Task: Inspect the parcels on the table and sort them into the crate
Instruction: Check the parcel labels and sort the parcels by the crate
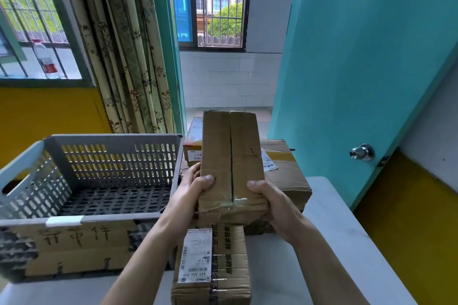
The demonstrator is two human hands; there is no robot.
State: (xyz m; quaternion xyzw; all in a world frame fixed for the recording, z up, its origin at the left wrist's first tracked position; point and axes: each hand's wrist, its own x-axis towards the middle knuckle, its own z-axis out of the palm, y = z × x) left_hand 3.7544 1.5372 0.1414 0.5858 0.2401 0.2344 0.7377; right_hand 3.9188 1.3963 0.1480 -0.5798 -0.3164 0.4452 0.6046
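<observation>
I hold a long brown cardboard parcel (pixel 231 156) up above the table, its taped seam facing me. My left hand (pixel 192 187) grips its lower left edge and my right hand (pixel 269 202) grips its lower right edge, thumbs on top. Below it lies a parcel with a white shipping label (pixel 212 267) on the white table (pixel 332 230). A bigger brown parcel (pixel 287 176) sits behind on the right, and another labelled parcel (pixel 194 146) stands at the back. The grey slotted crate (pixel 74 218) stands to the left with nothing inside.
A cardboard sign with handwriting is fixed to the crate's front. A teal door with a metal knob (pixel 362 152) stands open on the right. Curtains (pixel 128 57) hang behind the crate, and a plastic bottle (pixel 45 59) stands on the window sill at left.
</observation>
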